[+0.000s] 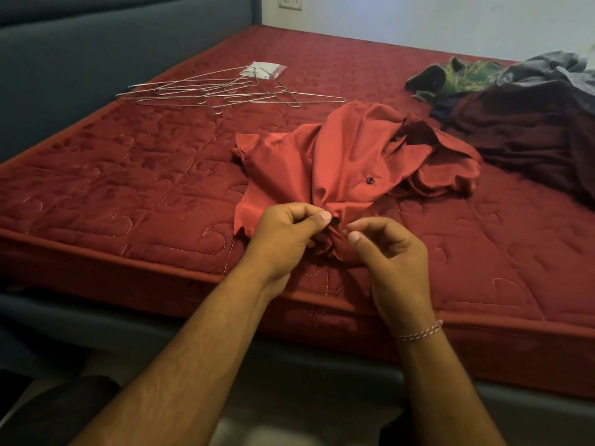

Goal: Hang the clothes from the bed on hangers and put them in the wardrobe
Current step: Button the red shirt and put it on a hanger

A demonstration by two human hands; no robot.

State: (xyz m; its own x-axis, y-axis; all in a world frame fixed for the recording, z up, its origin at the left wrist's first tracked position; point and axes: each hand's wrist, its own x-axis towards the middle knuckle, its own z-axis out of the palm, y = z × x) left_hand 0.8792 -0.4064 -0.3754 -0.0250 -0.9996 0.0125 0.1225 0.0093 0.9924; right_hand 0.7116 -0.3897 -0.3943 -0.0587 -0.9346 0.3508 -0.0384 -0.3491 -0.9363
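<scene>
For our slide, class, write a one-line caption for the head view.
Both hands, left and right, pinch a red shirt at a button on the bed, hangers waiting beyond.

You find no legible text here: the white packet [264, 70] by the wire hangers [225, 90] and the wall socket [290, 1], both far, show nothing readable.

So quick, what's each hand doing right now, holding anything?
Left hand: closed, pinching the red shirt at a dark button.
Right hand: closed, pinching the same shirt's fabric just beside that button.
</scene>
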